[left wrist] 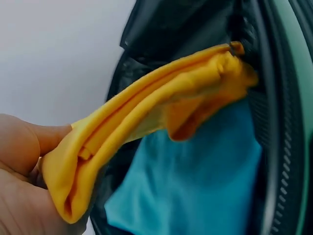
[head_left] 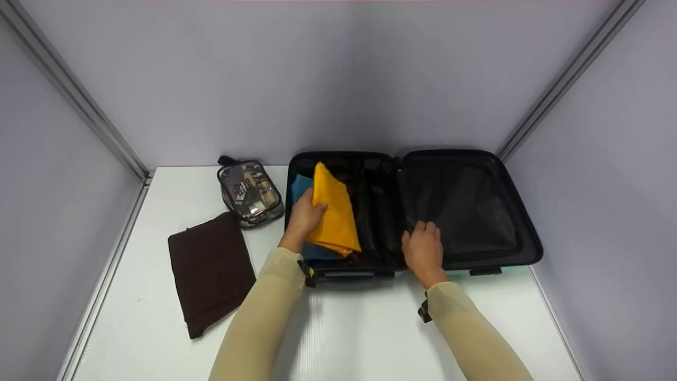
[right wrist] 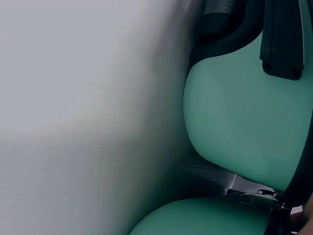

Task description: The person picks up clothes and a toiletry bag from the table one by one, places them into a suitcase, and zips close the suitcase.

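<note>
A folded yellow cloth (head_left: 337, 214) is in my left hand (head_left: 305, 216), pinched at its left edge between thumb and fingers. In the left wrist view the cloth's layered folds (left wrist: 146, 100) stretch away from the thumb. Below it, a blue cloth (left wrist: 190, 171) lies in the left half of an open suitcase (head_left: 381, 248). My right hand (head_left: 424, 248) holds the suitcase's front rim near the hinge, its fingers bent over into the right half. Only a sliver of that hand shows in the right wrist view, beside the mint-green shell (right wrist: 244, 112).
Left of the suitcase stands a clear zip pouch (head_left: 251, 193) with small items inside. A folded dark brown cloth (head_left: 211, 272) lies on the white table (head_left: 349, 338) in front of the pouch. Grey panels (head_left: 349, 79) enclose the back and both sides.
</note>
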The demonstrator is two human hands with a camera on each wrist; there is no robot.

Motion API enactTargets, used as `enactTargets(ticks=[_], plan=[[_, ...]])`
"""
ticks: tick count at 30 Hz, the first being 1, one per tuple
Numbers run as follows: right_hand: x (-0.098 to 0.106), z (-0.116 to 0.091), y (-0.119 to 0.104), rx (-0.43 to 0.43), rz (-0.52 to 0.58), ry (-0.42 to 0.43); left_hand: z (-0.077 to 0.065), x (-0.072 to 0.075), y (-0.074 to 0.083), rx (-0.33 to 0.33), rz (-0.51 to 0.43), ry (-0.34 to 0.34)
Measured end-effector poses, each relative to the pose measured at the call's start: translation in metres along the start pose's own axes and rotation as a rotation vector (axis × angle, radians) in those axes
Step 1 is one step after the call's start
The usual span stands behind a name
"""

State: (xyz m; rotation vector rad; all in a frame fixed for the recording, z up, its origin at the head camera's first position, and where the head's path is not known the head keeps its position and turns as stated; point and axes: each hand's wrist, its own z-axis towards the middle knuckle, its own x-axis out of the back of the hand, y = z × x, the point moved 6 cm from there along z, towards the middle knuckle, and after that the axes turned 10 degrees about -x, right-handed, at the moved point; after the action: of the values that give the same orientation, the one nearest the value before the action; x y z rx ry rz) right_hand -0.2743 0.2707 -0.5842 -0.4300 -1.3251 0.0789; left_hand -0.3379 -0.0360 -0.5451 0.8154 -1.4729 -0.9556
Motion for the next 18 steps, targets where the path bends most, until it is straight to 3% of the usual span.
enactTargets(ticks=[6, 10, 15, 18], plan=[[-0.001, 0.000, 0.000, -0.003, -0.002, -0.005, -0.004, 0.004, -0.021, 0.100, 0.082, 0.005], [-0.001, 0.000, 0.000, -0.006, -0.011, -0.008, -0.010, 0.003, -0.022, 0.057, 0.312, -0.011], [0.000, 0.000, 0.000, -0.009, -0.009, -0.005, -0.027, -0.013, -0.011, -0.053, 0.664, -0.166], [-0.001, 0.000, 0.000, -0.014, -0.004, -0.013, -0.037, -0.025, -0.012, -0.049, 0.717, -0.271]])
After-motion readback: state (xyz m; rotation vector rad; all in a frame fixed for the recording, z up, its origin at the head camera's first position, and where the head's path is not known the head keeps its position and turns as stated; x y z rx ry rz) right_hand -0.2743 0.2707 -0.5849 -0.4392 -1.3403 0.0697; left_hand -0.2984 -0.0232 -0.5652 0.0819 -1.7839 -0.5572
